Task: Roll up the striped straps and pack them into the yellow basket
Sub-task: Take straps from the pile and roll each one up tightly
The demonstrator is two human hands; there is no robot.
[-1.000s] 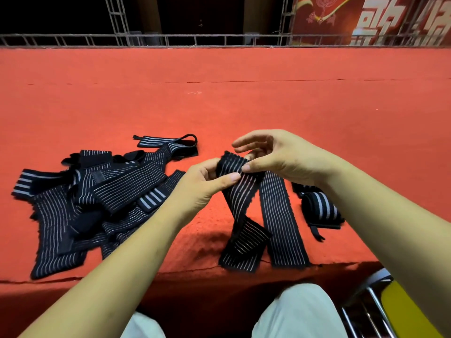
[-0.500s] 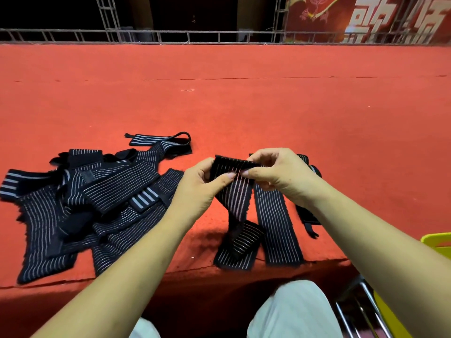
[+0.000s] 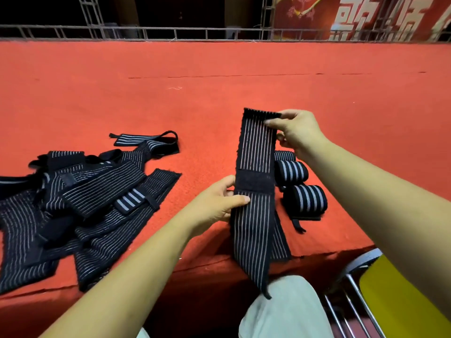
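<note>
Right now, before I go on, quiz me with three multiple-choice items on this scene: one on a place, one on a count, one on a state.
1. Where does the pile of unrolled straps lie?
A. On the red carpet, left of the hands
B. Inside the yellow basket
C. On the person's lap

2. How many finished rolls show beside the right forearm?
A. None
B. At least two
C. Ten

3. What state is the held strap in?
A. Rolled tight
B. Stretched out flat between both hands
C. Knotted

Answers:
1. A: the heap rests on the carpet, left of the left hand.
2. B: two striped rolls lie in plain view, and what may be a third is partly hidden behind the strap.
3. B: the right hand pinches its top end, the left grips its middle, and its tail hangs over the carpet's edge.
</note>
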